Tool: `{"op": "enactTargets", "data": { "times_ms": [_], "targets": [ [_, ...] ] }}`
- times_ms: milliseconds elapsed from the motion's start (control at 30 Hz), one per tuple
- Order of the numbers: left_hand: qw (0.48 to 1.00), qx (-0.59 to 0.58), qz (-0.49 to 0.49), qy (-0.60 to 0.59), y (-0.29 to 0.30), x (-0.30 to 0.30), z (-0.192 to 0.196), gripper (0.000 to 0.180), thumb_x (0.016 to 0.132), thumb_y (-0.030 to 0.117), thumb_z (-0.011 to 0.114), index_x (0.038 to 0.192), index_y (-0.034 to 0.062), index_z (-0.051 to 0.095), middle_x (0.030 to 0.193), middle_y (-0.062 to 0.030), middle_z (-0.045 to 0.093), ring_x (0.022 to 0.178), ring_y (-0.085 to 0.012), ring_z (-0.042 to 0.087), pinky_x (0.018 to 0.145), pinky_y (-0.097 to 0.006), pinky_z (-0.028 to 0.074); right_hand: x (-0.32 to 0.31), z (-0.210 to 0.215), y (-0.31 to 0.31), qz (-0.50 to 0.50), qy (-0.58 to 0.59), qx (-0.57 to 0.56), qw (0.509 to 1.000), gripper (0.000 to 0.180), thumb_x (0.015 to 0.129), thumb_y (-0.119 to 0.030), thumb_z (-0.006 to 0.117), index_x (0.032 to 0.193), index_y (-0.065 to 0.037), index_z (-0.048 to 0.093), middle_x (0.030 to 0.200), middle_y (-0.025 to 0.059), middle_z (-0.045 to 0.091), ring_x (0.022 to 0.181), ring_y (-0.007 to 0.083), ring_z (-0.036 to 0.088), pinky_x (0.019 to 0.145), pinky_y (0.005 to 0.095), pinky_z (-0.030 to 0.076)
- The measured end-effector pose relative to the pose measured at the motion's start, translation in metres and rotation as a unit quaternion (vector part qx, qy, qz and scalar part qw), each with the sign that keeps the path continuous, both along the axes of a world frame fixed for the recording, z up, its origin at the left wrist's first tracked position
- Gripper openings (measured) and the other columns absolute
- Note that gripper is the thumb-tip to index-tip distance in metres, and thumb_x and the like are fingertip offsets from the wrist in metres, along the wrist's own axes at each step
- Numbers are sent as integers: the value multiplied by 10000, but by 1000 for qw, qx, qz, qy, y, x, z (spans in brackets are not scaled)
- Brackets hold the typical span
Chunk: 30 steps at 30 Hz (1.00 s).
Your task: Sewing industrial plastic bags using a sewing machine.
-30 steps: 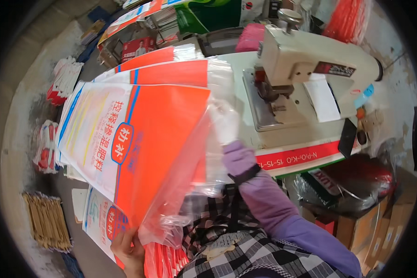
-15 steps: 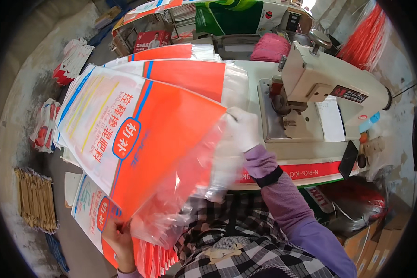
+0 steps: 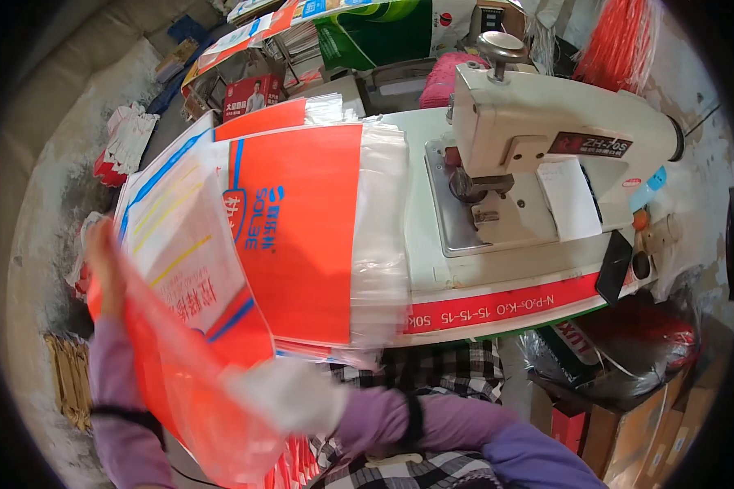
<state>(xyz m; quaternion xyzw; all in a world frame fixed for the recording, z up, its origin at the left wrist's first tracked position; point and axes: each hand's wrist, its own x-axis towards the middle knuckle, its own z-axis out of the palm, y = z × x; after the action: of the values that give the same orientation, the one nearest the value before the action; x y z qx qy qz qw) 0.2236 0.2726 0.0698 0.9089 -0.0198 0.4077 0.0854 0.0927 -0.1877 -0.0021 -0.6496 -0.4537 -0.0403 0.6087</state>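
An orange-and-white printed woven plastic bag [image 3: 175, 359], smeared by motion, is swung over at the lower left. My left hand [image 3: 108, 265], bare, is at its far left side, closed on the orange edge. My right hand [image 3: 289, 395], in a white glove, is low in front of my body at the bag's clear liner end; its fingers are blurred but seem closed on the film. To the right of that bag lies a flat stack of matching bags [image 3: 310, 236] on the table, clear liners sticking out of their right ends.
A cream sewing machine [image 3: 563, 147] stands on the table's right part, a dark phone [image 3: 614, 267] near its front edge. Red string [image 3: 620, 49] hangs behind it. A pink bundle [image 3: 448, 77] sits at the back; cardboard boxes [image 3: 636, 424] stand lower right, folded brown sacks [image 3: 68, 379] lower left.
The top bag has been pulled off the stack toward the lower left, uncovering the one beneath. My right hand moved left and down; my left hand moved up and left. The view shifted slightly.
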Motion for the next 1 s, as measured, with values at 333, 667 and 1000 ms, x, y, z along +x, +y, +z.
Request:
{"op": "enactTargets", "data": {
  "times_ms": [333,667,1000],
  "targets": [
    [785,-10,-533,315,-466,197,-134,244,665,-94,590,830,52,695,895,-102,701,749,-294,676,647,-312,547,-49,-149,-225,-461,124,-134,868,356,816,-150,641,1160,-61,654,974,87,709,854,234,687,765,280,539],
    [696,79,-585,408,-498,185,-173,370,706,-48,646,1021,117,750,853,-123,697,781,-259,674,680,-339,530,-119,-184,-242,-500,287,-166,800,259,921,-274,637,1142,-160,709,595,39,618,466,187,557,468,322,433],
    [483,120,-705,506,-537,63,-113,331,900,154,572,1180,-22,581,1033,-156,687,924,-260,677,804,-398,521,-56,-150,-212,-453,297,-112,833,312,792,-147,663,1102,-147,702,765,180,644,683,309,662,609,360,522]
  ]
}}
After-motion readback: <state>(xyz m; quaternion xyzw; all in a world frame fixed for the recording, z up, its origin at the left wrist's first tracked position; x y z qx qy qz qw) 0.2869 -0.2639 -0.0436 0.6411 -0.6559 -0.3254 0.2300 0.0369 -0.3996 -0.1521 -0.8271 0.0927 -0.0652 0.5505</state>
